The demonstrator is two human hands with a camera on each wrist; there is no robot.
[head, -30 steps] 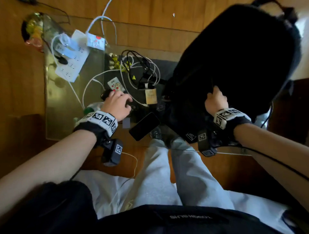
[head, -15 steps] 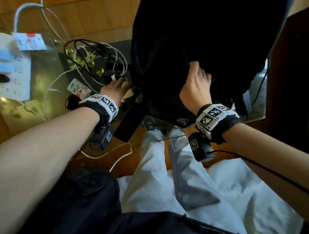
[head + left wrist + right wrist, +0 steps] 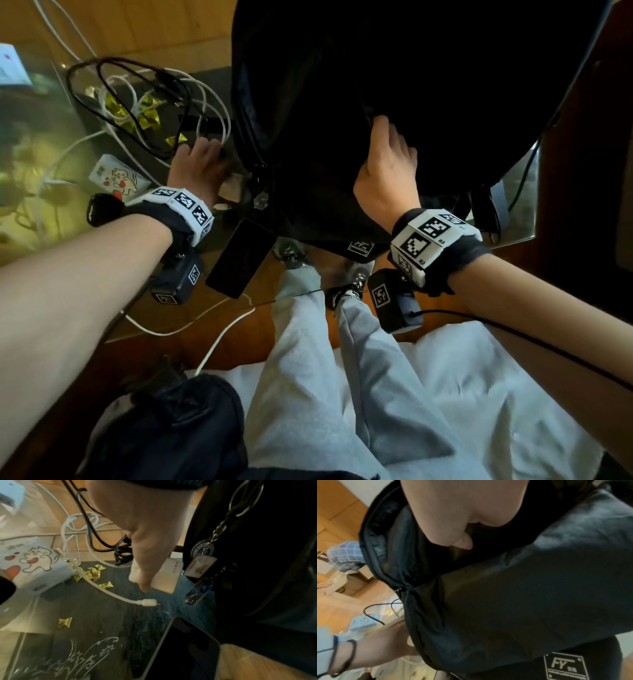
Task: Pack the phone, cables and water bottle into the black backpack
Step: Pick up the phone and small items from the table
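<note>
phone [image 3: 241,257] long axis toward backpack [image 3: 394,102], right hand [image 3: 385,174] grip on fabric, left hand [image 3: 202,168] grip unclear

Backpacks: one black backpack [image 3: 394,102], upright on the glass table [image 3: 520,212].
Phones: one phone [image 3: 241,262], lying just left of the backpack's base.
Cables: at least one black cable [image 3: 102,82] and several white cables [image 3: 212,109] tangled left of the backpack; the exact count could not be told.
White chargers: one charger block [image 3: 164,580], beside the backpack.
Yellow candies: about eight sweets [image 3: 106,584], left of the backpack.
Keychain tags: three tags [image 3: 199,565], hanging on the backpack.
Hands: two, the left hand [image 3: 202,168] and the right hand [image 3: 387,171].
</note>
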